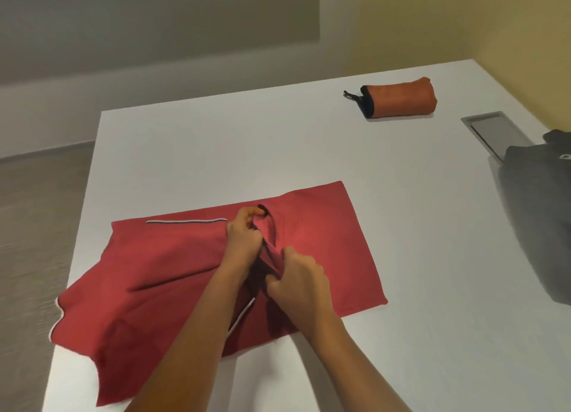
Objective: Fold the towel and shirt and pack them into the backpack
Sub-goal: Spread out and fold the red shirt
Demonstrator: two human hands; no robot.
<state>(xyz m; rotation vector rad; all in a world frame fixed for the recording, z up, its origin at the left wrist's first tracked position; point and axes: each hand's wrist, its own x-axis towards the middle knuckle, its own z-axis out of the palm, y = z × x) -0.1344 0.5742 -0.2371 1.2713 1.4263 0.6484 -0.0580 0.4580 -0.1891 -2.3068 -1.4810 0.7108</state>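
A red shirt (pixel 324 245) with white-trimmed sleeves lies spread across the near half of the white table (pixel 432 334). My left hand (pixel 244 240) pinches a raised ridge of the shirt's cloth near its middle. My right hand (pixel 298 277) grips the same ridge a little nearer to me. The orange towel (pixel 401 98) lies folded into a thick bundle at the far right of the table, a black loop at its left end. The dark grey backpack (pixel 539 214) sits at the right edge, partly cut off by the frame.
A grey metal cover plate (pixel 494 130) is set into the tabletop between the towel and the backpack. The table's left edge drops to a grey floor (pixel 37 226). A yellow wall (pixel 509 19) stands behind the table's right side.
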